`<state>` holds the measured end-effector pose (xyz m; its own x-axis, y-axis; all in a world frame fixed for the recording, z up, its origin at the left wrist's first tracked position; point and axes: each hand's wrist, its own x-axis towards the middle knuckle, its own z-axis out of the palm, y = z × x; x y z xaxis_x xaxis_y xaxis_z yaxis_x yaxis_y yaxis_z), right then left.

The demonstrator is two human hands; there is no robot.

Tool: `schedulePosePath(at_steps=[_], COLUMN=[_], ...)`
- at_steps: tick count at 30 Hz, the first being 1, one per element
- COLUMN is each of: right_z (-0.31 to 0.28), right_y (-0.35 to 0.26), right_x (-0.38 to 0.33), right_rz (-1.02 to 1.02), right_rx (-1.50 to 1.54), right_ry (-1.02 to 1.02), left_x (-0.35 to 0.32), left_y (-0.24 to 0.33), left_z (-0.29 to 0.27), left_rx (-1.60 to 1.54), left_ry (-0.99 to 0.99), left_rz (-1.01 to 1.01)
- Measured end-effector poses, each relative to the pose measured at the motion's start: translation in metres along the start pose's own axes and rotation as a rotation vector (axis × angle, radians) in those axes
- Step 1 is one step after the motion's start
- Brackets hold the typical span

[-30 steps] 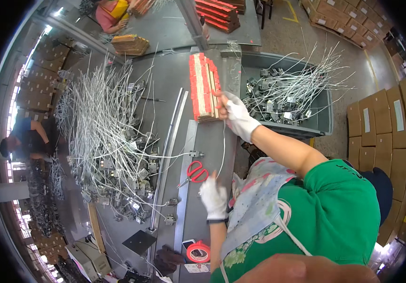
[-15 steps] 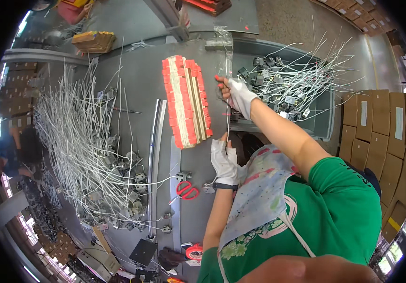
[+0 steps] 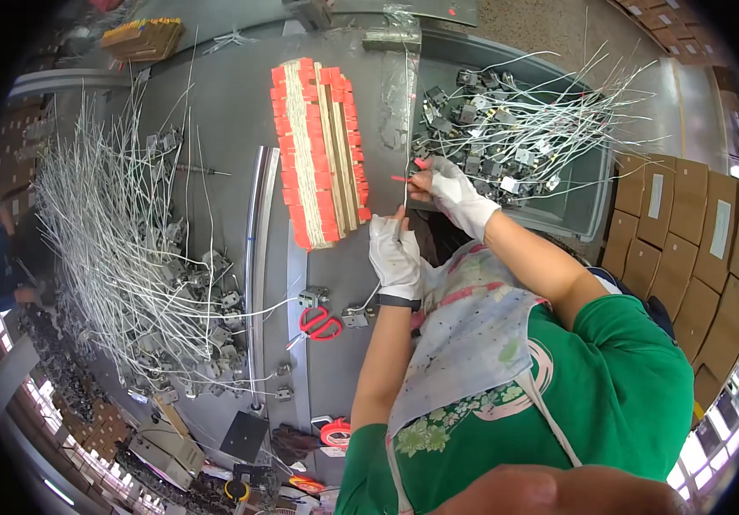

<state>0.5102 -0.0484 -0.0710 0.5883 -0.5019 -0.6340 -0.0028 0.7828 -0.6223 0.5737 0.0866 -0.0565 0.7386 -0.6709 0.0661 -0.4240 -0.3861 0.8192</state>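
My left hand (image 3: 397, 257), in a white fingerless glove, is closed on a thin white wire (image 3: 406, 194). The wire's lower part leaves the palm and runs to a small metal connector piece (image 3: 355, 318) on the table. My right hand (image 3: 458, 196), gloved alike, is just above and right of the left one, fingers pinched at the wire. A small red strip (image 3: 398, 178) sticks out leftward at its fingertips. Left of both hands lies a long block (image 3: 316, 154) covered with red tabs and pale bands. Red-handled scissors (image 3: 318, 324) rest beside a wired connector (image 3: 313, 297).
A grey bin (image 3: 588, 193) of wired connectors stands at right. A large heap of white wires (image 3: 129, 257) with connectors covers the table's left. Between lie a metal rail (image 3: 258, 266) and a screwdriver (image 3: 202, 170). Stacked cartons (image 3: 687, 223) stand far right; a red tape roll (image 3: 335, 432) lies near.
My right hand has come down the wire toward my left hand, and the red strip is now at its fingertips. The left hand still holds the wire. The whole view has shifted a little.
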Motion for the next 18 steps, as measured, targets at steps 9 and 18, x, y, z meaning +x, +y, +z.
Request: schedulePosePath(at_steps=[9,18], right_z=[0.011,0.01], right_y=[-0.009,-0.004], right_x=[-0.002,0.001], right_rz=[-0.029,-0.091], right_rx=[-0.142,-0.149], right_ry=[-0.03,-0.041], left_x=[0.002,0.004], left_y=[-0.003,-0.002], left_z=[0.0,-0.001], left_rx=[-0.016,-0.003], left_ry=[0.06,0.05], left_rz=[0.075,0.037])
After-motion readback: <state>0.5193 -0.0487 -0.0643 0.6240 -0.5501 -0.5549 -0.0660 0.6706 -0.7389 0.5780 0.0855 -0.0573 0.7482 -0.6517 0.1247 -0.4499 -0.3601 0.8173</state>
